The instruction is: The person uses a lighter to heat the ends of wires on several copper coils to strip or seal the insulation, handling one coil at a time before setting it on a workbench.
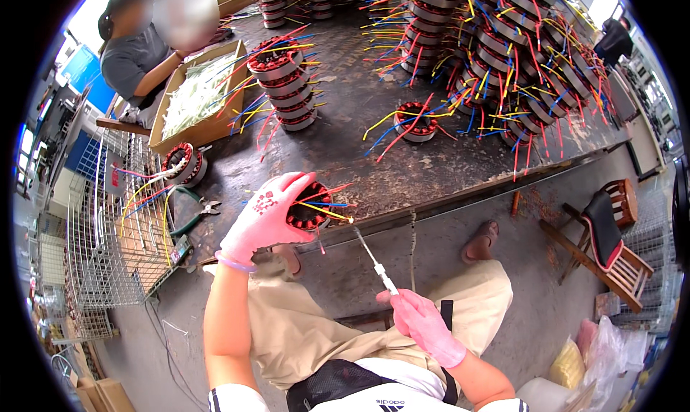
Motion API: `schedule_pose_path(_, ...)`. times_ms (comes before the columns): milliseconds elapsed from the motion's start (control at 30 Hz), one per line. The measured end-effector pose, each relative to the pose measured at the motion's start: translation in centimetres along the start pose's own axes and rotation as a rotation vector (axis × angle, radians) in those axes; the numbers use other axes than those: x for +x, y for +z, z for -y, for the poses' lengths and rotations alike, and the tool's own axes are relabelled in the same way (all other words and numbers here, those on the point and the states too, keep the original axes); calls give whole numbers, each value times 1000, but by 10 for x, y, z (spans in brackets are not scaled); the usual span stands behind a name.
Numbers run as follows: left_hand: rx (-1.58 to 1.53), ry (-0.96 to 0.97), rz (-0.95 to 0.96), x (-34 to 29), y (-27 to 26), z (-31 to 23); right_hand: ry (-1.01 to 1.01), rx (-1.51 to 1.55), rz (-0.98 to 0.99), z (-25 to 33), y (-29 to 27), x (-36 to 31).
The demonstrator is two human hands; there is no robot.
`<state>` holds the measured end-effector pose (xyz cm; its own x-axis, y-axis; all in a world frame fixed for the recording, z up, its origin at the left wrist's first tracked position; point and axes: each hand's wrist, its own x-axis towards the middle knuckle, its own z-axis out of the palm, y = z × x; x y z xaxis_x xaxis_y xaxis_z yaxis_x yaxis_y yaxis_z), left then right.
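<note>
Red print [266, 202] marks the left hand [260, 220], holding a stator [309, 215]; the right hand [427, 326] grips a slim tool [382, 270]. Scuffed worktop [345, 125], grey floor [532, 326].

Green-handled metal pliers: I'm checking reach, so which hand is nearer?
Left: the pink-gloved left hand is close, right of the pliers; the right hand is farther, lower right.

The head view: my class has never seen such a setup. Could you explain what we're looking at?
No robot here: a fisheye camera on a person's head looks down, bending straight edges. That person's left hand, pink-gloved, holds a ring-shaped coil part with coloured wires; the right hand, gloved too, holds a slim tool, its tip near one wire's end. On the dark table are stacks of similar parts, a box of pale strips and, near the left edge, pliers.
</note>
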<state>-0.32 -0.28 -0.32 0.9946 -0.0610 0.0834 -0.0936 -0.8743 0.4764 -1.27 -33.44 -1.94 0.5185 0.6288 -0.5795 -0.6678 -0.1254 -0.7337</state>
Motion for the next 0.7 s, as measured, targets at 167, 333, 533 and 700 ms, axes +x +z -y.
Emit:
schedule_pose_path(167,12,16,-6,-3,-3,3,-7,-51,-8,5,2,-2)
schedule_pose_path(333,-2,2,-17,-1,-2,0,-15,-27,-1,-2,-3,1)
schedule_pose_path(533,-12,-11,-5,1,-3,-6,-4,-88,0,-2,-6,2)
schedule_pose_path(700,-37,-27,37,4,-2,-5,0,-138,-12,-3,-6,2)
